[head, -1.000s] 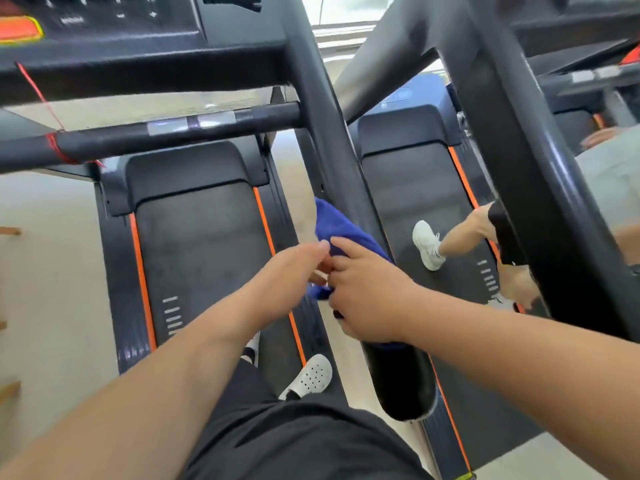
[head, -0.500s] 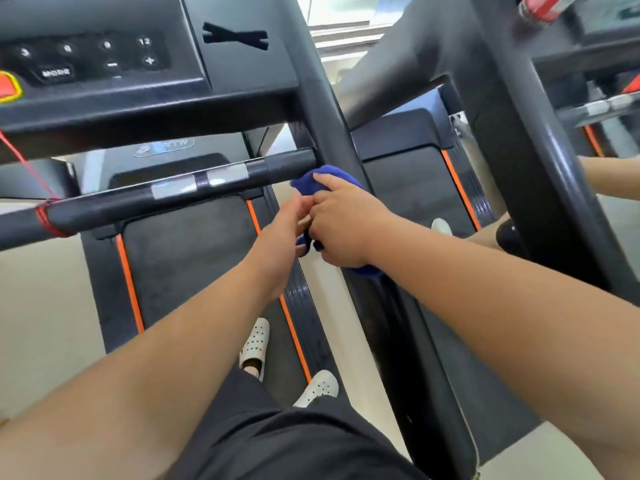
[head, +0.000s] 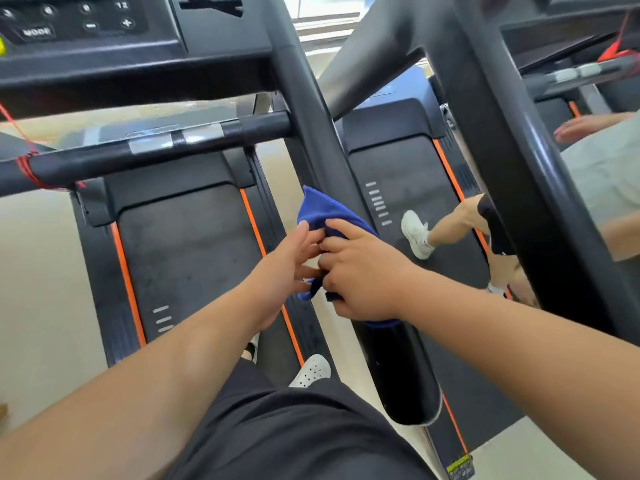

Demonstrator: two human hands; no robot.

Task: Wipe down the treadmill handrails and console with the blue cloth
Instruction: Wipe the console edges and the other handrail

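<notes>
The blue cloth (head: 323,213) is wrapped around the right handrail (head: 405,372), a thick black bar slanting down toward me. My right hand (head: 363,271) clasps the cloth around the rail from the right. My left hand (head: 284,268) presses the cloth's loose edge from the left, fingers touching the right hand. The black console (head: 86,32) with its buttons fills the upper left. Below it runs the front crossbar (head: 162,150) with silver sensor patches.
A red safety cord (head: 27,168) is tied around the crossbar at the left. The treadmill belt (head: 187,261) and my white shoes (head: 311,370) lie below. On the neighbouring treadmill (head: 401,174) at the right a person's leg and white shoe (head: 417,233) are visible, behind a thick black upright (head: 519,161).
Both hands with the cloth have slid down the right handrail, away from its joint with the crossbar. One second ago they were low on the rail, then went up.
</notes>
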